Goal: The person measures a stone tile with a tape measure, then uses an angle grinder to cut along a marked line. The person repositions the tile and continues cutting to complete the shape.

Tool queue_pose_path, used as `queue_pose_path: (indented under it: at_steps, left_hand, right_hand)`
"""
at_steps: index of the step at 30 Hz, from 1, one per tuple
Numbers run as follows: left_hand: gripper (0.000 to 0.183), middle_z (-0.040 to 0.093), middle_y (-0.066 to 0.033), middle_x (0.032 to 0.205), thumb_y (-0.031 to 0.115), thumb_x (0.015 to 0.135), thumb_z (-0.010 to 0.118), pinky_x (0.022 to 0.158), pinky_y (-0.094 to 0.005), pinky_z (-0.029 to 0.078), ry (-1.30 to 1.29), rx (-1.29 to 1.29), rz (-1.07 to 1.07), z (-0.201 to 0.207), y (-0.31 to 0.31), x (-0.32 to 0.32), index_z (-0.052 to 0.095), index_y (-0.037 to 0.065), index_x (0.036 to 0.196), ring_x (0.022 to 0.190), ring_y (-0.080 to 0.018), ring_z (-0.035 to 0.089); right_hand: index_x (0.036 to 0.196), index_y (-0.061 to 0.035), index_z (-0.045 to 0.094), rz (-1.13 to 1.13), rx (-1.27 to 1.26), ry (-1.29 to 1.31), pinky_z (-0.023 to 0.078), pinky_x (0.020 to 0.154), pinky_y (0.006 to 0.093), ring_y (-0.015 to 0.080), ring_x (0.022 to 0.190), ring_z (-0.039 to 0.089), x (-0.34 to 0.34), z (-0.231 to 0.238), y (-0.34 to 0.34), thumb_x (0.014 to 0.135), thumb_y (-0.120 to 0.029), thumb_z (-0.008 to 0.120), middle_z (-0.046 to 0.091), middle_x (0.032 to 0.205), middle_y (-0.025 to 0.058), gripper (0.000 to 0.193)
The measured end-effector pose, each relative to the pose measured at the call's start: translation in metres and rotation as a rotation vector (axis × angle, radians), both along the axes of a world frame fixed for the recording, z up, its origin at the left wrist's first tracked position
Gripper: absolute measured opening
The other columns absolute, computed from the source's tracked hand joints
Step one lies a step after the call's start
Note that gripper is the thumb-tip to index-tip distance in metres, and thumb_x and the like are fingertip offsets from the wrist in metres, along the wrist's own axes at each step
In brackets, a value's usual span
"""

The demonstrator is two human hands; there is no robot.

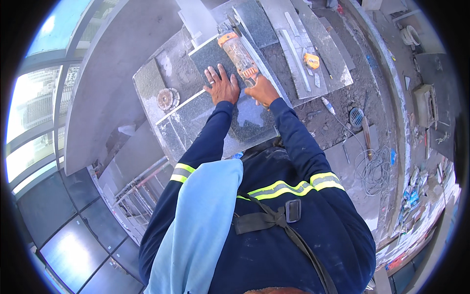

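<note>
My right hand (263, 91) is wrapped around the rear of a dusty orange-and-grey angle grinder (239, 53). The grinder's head points away from me, with its blade near the far edge of a dark speckled stone tile (207, 60). Fingers spread, my left hand (223, 89) presses flat on that tile, left of the grinder. Nearer to me, another dark tile (196, 116) lies beneath my forearms, partly wet or dusty. A worn round disc (168, 99) rests at the left of the work surface.
To the right, an orange tape measure (311, 61) and pale strips (295, 56) lie on a slab. A cable connector (327, 105), a round drain grate (357, 117) and a coiled cable (374, 170) are on the dirty floor. Glass windows (36, 103) line the left side.
</note>
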State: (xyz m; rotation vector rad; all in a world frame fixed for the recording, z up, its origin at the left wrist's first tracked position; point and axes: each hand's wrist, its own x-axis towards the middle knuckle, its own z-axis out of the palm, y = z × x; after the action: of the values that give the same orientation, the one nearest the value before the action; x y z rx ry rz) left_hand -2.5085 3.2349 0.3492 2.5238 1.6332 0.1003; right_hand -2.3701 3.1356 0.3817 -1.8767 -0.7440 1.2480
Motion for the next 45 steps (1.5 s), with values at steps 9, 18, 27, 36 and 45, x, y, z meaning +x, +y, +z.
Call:
queue_pose_path:
  at_steps: [9, 18, 27, 36, 45]
  left_hand:
    - [0.069, 0.017, -0.023, 0.17, 0.047, 0.105, 0.042, 0.116, -0.0736, 0.024, 0.021, 0.009, 0.009, -0.002, 0.0, 0.0, 0.026, 0.013, 0.163, 0.16, -0.0394, 0.009]
    - [0.069, 0.016, -0.0241, 0.17, 0.048, 0.105, 0.042, 0.117, -0.0717, 0.023, 0.009, -0.001, 0.008, 0.0, 0.0, 0.002, 0.028, 0.013, 0.163, 0.16, -0.0402, 0.008]
    - [0.07, 0.016, -0.0255, 0.17, 0.045, 0.105, 0.044, 0.116, -0.0726, 0.023, -0.01, 0.011, -0.007, -0.003, 0.0, 0.001, 0.027, 0.009, 0.162, 0.16, -0.0416, 0.007]
    - [0.07, 0.014, -0.0265, 0.169, 0.045, 0.105, 0.044, 0.115, -0.0738, 0.023, -0.014, -0.011, -0.009, -0.002, 0.001, 0.002, 0.026, 0.009, 0.162, 0.159, -0.0429, 0.006]
    - [0.07, 0.015, -0.026, 0.169, 0.045, 0.105, 0.043, 0.115, -0.0733, 0.023, -0.015, -0.004, -0.004, -0.001, 0.0, 0.002, 0.027, 0.008, 0.162, 0.159, -0.0425, 0.007]
  right_hand:
    - [0.099, 0.0089, 0.067, 0.029, -0.005, 0.032, 0.057, 0.059, 0.0395, 0.0275, 0.055, 0.071, 0.004, 0.0, 0.004, 0.073, -0.024, 0.075, 0.071, 0.072, 0.0172, 0.043]
    - [0.117, 0.0106, 0.064, 0.012, -0.02, -0.058, 0.059, 0.063, 0.0406, 0.0296, 0.058, 0.073, 0.0, 0.014, -0.008, 0.073, -0.025, 0.074, 0.074, 0.08, 0.0206, 0.057]
    - [0.107, 0.016, 0.058, 0.007, 0.026, 0.003, 0.055, 0.05, 0.0393, 0.0264, 0.052, 0.068, 0.003, 0.012, -0.002, 0.074, -0.022, 0.075, 0.069, 0.072, 0.0186, 0.052]
    - [0.108, 0.0148, 0.058, -0.003, 0.004, -0.024, 0.053, 0.049, 0.0393, 0.0261, 0.051, 0.067, 0.001, 0.016, -0.01, 0.076, -0.023, 0.074, 0.069, 0.072, 0.0177, 0.052]
    - [0.106, 0.0145, 0.059, 0.015, 0.025, -0.021, 0.053, 0.048, 0.0396, 0.0252, 0.049, 0.066, 0.002, 0.005, -0.005, 0.076, -0.02, 0.074, 0.068, 0.071, 0.0174, 0.049]
